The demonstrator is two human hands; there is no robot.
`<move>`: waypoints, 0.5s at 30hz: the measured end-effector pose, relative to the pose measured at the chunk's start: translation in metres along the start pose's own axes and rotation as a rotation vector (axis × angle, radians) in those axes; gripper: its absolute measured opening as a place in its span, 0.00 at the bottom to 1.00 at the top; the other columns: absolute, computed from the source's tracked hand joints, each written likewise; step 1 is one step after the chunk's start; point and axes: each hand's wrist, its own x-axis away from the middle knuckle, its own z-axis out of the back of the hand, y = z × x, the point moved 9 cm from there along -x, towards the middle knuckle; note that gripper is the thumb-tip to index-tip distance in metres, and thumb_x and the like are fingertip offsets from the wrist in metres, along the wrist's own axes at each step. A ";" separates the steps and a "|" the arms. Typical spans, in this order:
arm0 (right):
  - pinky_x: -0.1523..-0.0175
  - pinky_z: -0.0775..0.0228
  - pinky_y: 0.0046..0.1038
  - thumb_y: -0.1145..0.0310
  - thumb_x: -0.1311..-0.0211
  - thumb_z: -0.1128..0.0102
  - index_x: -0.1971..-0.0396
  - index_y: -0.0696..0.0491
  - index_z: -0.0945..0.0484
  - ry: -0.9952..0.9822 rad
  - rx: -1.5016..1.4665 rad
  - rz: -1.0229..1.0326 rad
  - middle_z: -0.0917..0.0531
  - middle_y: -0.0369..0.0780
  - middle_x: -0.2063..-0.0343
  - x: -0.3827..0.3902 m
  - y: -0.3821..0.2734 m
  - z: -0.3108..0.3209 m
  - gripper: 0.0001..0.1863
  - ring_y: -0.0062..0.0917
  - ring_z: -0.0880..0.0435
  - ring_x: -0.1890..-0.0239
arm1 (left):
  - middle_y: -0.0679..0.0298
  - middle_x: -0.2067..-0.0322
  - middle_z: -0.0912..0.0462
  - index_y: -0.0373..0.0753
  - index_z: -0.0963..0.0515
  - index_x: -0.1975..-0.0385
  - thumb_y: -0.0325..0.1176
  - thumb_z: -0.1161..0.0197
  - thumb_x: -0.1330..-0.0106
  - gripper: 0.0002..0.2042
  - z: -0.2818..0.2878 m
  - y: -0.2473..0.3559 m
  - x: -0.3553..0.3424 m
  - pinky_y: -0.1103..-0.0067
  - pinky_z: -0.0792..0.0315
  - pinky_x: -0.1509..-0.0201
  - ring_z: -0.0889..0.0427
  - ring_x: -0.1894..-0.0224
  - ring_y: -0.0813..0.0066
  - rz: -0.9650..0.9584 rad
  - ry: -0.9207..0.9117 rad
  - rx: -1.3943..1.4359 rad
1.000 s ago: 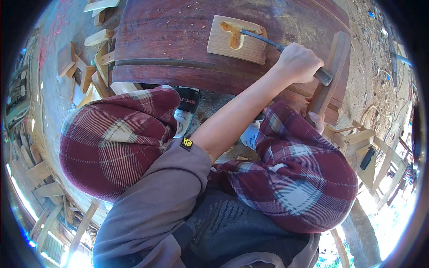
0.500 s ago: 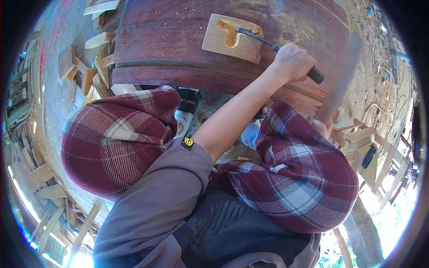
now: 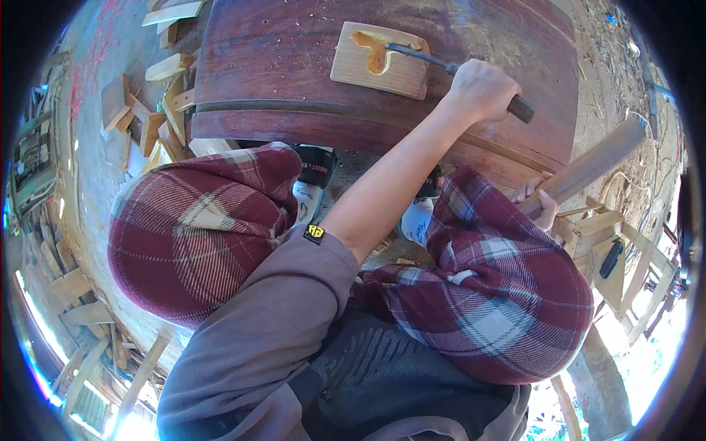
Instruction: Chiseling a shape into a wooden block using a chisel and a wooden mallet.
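Observation:
My left hand (image 3: 483, 90) is closed round the dark handle of a chisel (image 3: 419, 55), whose butt sticks out past my fist. The blade slants left and its tip rests at the edge of a curved recess (image 3: 379, 60) cut into a small pale wooden board (image 3: 351, 73). That board lies flat on a dark reddish wooden work surface (image 3: 272, 66). At the right, beyond my knee, my right hand (image 3: 546, 210) grips a thick wooden stick (image 3: 597, 162), which points up and to the right, apart from the chisel. My knee partly hides this hand.
Wood offcuts (image 3: 151, 125) lie heaped on the floor left of the work surface. A small wooden stool-like frame (image 3: 599, 228) stands at the right, beside my knee. My plaid-covered knees (image 3: 198, 228) flank the near edge. Small chips dot the surface.
The stick in my right hand has swung outward to the right, away from the work surface. My left hand keeps its hold on the chisel, with its tip still at the recess.

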 end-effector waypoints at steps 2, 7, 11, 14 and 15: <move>0.63 0.29 0.23 0.66 0.54 0.36 0.56 0.58 0.27 -0.073 0.013 -0.324 0.24 0.41 0.65 -0.009 0.007 -0.035 0.23 0.24 0.24 0.73 | 0.60 0.77 0.17 0.52 0.17 0.74 0.38 0.36 0.54 0.07 -0.008 -0.010 0.006 0.67 0.24 0.65 0.16 0.70 0.59 0.002 -0.024 -0.014; 0.65 0.30 0.22 0.70 0.56 0.43 0.52 0.65 0.32 -0.209 0.073 -0.965 0.23 0.42 0.73 0.008 0.012 -0.073 0.28 0.23 0.25 0.73 | 0.59 0.77 0.17 0.52 0.16 0.73 0.39 0.36 0.53 0.07 0.006 -0.025 0.003 0.66 0.24 0.65 0.16 0.70 0.59 0.044 -0.055 -0.074; 0.64 0.31 0.23 0.70 0.57 0.46 0.50 0.62 0.31 0.247 -0.205 -0.818 0.24 0.41 0.72 0.002 0.012 -0.039 0.28 0.24 0.25 0.71 | 0.59 0.77 0.17 0.52 0.16 0.74 0.39 0.36 0.53 0.07 0.011 -0.022 0.008 0.66 0.24 0.65 0.16 0.70 0.59 0.028 -0.014 -0.051; 0.64 0.31 0.24 0.70 0.58 0.45 0.50 0.61 0.31 0.197 -0.124 -0.939 0.24 0.41 0.72 0.020 0.030 -0.055 0.29 0.24 0.25 0.70 | 0.59 0.78 0.17 0.52 0.16 0.74 0.40 0.36 0.53 0.07 0.002 -0.021 0.007 0.66 0.24 0.65 0.16 0.70 0.58 0.018 -0.077 -0.100; 0.65 0.30 0.25 0.70 0.58 0.45 0.50 0.60 0.31 -0.069 0.168 -0.888 0.24 0.41 0.72 0.024 0.035 -0.061 0.29 0.24 0.25 0.70 | 0.59 0.77 0.17 0.51 0.16 0.74 0.40 0.36 0.53 0.07 0.008 -0.025 0.003 0.66 0.24 0.65 0.16 0.70 0.58 0.024 -0.045 -0.085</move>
